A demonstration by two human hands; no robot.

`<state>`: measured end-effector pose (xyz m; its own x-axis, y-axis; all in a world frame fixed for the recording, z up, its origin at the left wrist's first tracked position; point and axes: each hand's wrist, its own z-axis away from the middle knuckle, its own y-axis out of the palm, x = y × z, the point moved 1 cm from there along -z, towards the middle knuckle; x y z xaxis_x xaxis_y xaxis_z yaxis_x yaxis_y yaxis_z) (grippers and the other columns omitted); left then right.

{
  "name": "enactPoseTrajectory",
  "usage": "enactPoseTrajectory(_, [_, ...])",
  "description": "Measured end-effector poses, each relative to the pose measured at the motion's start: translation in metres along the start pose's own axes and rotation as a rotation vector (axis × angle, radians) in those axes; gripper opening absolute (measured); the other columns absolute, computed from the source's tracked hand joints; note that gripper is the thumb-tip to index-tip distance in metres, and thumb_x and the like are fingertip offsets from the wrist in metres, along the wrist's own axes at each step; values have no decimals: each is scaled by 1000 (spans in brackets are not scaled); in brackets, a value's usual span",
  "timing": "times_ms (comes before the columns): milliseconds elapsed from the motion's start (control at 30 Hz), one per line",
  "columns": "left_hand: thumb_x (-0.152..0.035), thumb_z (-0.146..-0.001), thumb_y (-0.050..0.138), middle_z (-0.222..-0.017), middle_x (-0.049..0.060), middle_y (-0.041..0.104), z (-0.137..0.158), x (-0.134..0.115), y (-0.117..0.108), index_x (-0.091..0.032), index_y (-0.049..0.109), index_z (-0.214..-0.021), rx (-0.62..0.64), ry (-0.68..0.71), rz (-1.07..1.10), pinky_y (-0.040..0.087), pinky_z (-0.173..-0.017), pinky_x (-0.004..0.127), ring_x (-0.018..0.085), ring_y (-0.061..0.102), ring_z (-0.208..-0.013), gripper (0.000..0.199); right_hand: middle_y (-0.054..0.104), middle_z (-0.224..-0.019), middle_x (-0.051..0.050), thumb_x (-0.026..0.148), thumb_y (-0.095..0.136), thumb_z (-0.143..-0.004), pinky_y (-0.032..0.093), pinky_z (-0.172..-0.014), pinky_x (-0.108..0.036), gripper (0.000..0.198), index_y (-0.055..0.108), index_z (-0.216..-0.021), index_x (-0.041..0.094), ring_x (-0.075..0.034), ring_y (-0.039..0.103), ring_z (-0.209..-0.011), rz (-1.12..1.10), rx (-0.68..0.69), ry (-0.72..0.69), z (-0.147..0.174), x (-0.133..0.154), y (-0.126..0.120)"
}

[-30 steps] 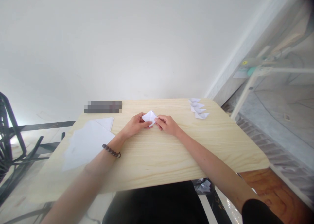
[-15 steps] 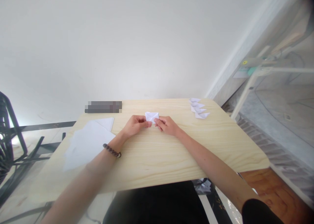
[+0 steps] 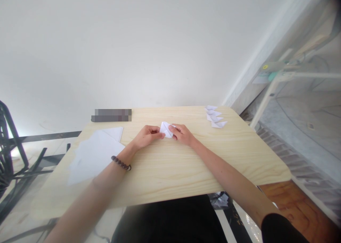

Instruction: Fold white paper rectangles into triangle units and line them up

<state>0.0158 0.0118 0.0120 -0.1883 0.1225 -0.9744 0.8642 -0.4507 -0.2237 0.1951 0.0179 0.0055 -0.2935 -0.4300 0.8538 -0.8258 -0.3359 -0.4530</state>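
Note:
A small piece of folded white paper [image 3: 166, 130] is held between my two hands over the middle of the table, with diagonal creases on its face. My left hand [image 3: 148, 136] pinches its left edge between thumb and fingers. On the right side, my right hand [image 3: 182, 133] grips it with the thumb across the front. Some fingertips are hidden behind the paper. Several folded white paper pieces with pointed ends [image 3: 215, 117] stand in an overlapping row at the back right.
White paper sheets [image 3: 93, 154] lie fanned out at the left of the wooden table [image 3: 170, 179], under my left forearm. A dark blurred-out object [image 3: 112, 115] lies at the back left. Beyond the table are a wall [image 3: 160, 51], a black chair [image 3: 12, 143] and a white metal frame [image 3: 269, 93].
The folded paper has been turned in my hands, so it now sits tilted with its corner up. My right thumb has shifted higher on its face.

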Motion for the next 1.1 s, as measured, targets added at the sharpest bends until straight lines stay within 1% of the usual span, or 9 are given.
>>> enactPoseTrajectory(167, [-34, -72, 54, -67, 1, 59, -4, 2, -2, -13, 59, -70, -107, 40, -13, 41, -66, 24, 12, 53, -65, 22, 42, -46, 4, 46, 33, -83, 29, -45, -20, 42, 43, -56, 16, -6, 37, -42, -102, -29, 47, -2, -9, 0])
enactPoseTrajectory(367, [-39, -75, 51, -73, 4, 59, -5, 4, -1, -13, 59, -77, -124, 37, 33, 44, -67, 26, 13, 54, -68, 28, 41, -45, 4, 43, 36, -81, 30, -45, -21, 38, 40, -54, 17, -6, 36, -41, -219, -23, 64, -2, -14, 1])
enactPoseTrajectory(567, [-43, -74, 51, -74, 6, 59, -5, 5, -1, -12, 58, -77, -151, 29, 39, 46, -66, 29, 14, 55, -68, 32, 39, -43, 5, 39, 39, -80, 29, -46, -20, 35, 38, -53, 17, -6, 35, -42, -140, -84, 68, -3, -12, 0])
enactPoseTrajectory(700, [-45, -72, 53, -81, 6, 61, -4, 1, 2, -13, 59, -84, -140, 39, 46, 46, -68, 29, 15, 56, -73, 35, 40, -45, 5, 38, 38, -80, 30, -46, -20, 33, 39, -54, 17, -6, 36, -42, -199, -41, 79, -3, -13, 0])
enactPoseTrajectory(800, [-46, -71, 55, -83, 6, 62, -2, -1, 3, -12, 60, -87, -131, 19, 17, 45, -69, 28, 16, 55, -75, 38, 40, -46, 4, 39, 38, -80, 31, -46, -20, 34, 39, -54, 17, -7, 37, -43, -189, 0, 80, -3, -12, 0])
enactPoseTrajectory(900, [-47, -70, 56, -81, 5, 63, -2, 0, 1, -12, 62, -84, -129, 6, -9, 43, -67, 26, 16, 55, -74, 38, 40, -47, 4, 39, 38, -80, 31, -47, -20, 34, 41, -55, 16, -7, 37, -44, -173, 34, 69, -3, -11, 0])
enactPoseTrajectory(1100, [-43, -70, 57, -75, 3, 63, -2, 2, -2, -12, 63, -78, -91, 26, 18, 41, -64, 24, 14, 55, -70, 33, 41, -48, 4, 39, 40, -80, 32, -47, -20, 32, 44, -57, 16, -7, 38, -45, -227, 95, 73, -3, -12, 1])
